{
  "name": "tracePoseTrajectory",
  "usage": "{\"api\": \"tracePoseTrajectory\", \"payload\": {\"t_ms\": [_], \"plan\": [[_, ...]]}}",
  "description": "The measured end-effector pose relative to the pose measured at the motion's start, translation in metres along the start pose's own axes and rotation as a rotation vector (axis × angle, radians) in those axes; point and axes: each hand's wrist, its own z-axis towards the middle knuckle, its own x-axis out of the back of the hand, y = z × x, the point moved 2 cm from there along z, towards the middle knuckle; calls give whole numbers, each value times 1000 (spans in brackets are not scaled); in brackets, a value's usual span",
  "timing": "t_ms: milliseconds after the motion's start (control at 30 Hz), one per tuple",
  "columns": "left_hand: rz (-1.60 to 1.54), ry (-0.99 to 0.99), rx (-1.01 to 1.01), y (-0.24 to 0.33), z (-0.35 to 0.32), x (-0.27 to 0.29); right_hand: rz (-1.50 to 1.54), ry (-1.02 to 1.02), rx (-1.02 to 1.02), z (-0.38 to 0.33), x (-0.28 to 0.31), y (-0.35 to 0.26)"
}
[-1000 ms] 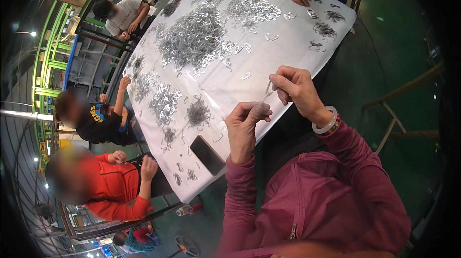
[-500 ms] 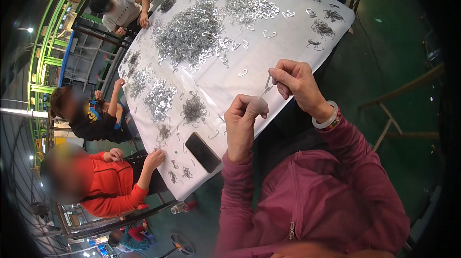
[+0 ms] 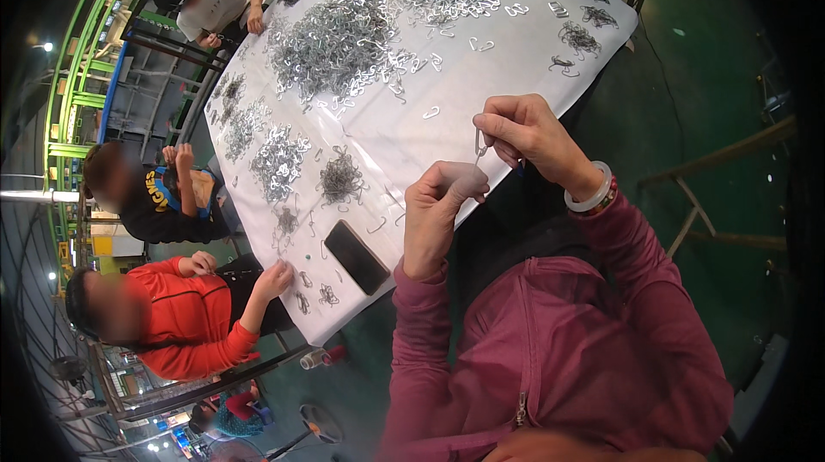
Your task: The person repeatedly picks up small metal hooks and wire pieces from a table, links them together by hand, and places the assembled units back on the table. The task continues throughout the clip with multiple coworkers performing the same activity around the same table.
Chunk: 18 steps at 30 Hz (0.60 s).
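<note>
Over the near edge of the white-covered table (image 3: pixel 387 131), my two hands meet at a small silver metal clip (image 3: pixel 479 144). My right hand (image 3: pixel 540 142) pinches its upper end between thumb and fingers. Just below and to the left, my left hand (image 3: pixel 440 204) is closed, thumb against curled finger, at the lower end of the clip; the part inside those fingers is hidden. A single silver hook-shaped piece (image 3: pixel 431 112) lies on the cover beyond my hands. Left of my left hand rests a dark phone (image 3: pixel 357 257).
A big heap of silver hook-shaped pieces (image 3: pixel 331 45) covers the table's middle, with a second heap (image 3: pixel 447 0) farther off. Dark bent-wire pieces (image 3: pixel 341 177) lie in a pile near the phone. Co-workers, one in a red jacket (image 3: pixel 193 316), sit along the left side.
My hands have drawn slightly closer together, and the clip between them stands more upright. The view has shifted a little. The red-jacketed co-worker's head has lifted away from the table.
</note>
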Motion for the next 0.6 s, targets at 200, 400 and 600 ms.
{"api": "tracePoseTrajectory", "payload": {"t_ms": [200,400,600], "plan": [[427,68,-193,-1,0,-3,36,-68,20,2,9,5],[836,111,-492,6,-4,-17,73,-61,61,0,11,16],[883,129,-505,13,-8,-26,-35,52,178,-7,4,17]]}}
